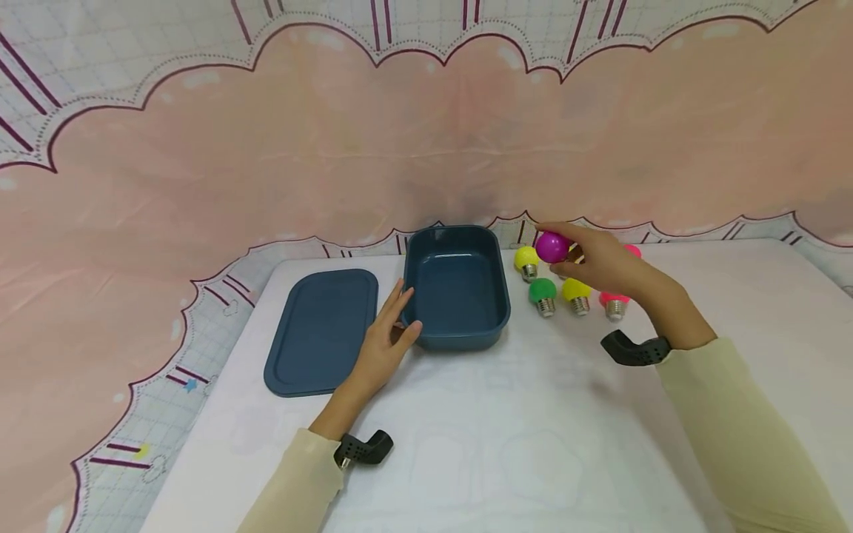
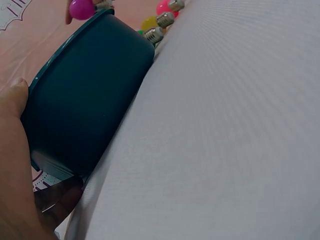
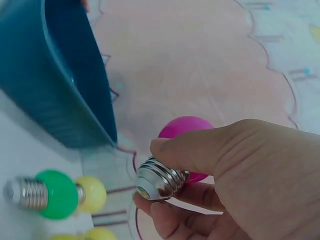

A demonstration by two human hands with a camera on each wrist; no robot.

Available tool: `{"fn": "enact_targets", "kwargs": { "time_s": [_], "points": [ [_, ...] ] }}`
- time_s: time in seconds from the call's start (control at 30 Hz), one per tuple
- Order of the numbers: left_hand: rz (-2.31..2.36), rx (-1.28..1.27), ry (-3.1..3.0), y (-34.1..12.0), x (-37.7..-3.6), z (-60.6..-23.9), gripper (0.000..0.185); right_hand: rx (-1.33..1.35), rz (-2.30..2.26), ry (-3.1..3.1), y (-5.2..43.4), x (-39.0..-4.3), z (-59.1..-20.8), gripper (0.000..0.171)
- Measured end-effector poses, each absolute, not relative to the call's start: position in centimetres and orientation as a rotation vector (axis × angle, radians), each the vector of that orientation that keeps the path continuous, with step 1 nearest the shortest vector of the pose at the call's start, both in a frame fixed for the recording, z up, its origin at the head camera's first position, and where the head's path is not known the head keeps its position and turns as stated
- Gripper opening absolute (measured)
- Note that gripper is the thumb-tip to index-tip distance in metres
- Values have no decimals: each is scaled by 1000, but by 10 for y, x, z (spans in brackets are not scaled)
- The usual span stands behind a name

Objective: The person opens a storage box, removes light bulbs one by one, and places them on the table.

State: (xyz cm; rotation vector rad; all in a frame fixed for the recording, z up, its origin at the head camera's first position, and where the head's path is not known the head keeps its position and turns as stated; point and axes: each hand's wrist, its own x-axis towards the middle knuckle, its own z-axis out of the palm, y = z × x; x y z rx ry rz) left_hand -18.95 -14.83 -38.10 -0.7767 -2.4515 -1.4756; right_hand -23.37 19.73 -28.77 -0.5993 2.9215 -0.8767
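Note:
A purple light bulb (image 1: 552, 247) with a silver screw base is pinched between the thumb and fingers of my right hand (image 1: 600, 259), raised above the other bulbs. In the right wrist view its screw base (image 3: 162, 177) points toward the camera. The dark blue rectangular box (image 1: 458, 337) stands uncovered on the table, and nothing lies inside it. My left hand (image 1: 383, 340) touches the box's near left corner, its fingers extended along the left side and the thumb by the front rim.
A matching blue lid (image 1: 323, 333) lies flat left of the box. Right of it are a green bulb (image 1: 543, 290), yellow bulbs (image 1: 526, 257) and pink bulbs (image 1: 614, 302), partly hidden by my right hand. A patterned curtain (image 1: 426, 148) hangs behind the white table (image 1: 520, 444).

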Motion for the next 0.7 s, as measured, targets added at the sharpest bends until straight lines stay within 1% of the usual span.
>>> {"fn": "enact_targets", "kwargs": {
  "time_s": [0.2,0.5,0.7],
  "points": [
    [-1474,-774,-2445,-149,-189,-383,55,-460,-898,2969,228,-221,-297,68],
    [-1467,-761,-2464,-147,-187,-379,55,-173,-932,2980,277,-204,-311,74],
    [-1463,-769,-2458,-147,-188,-380,55,-44,-940,2942,303,-199,-327,77]
  ]
}}
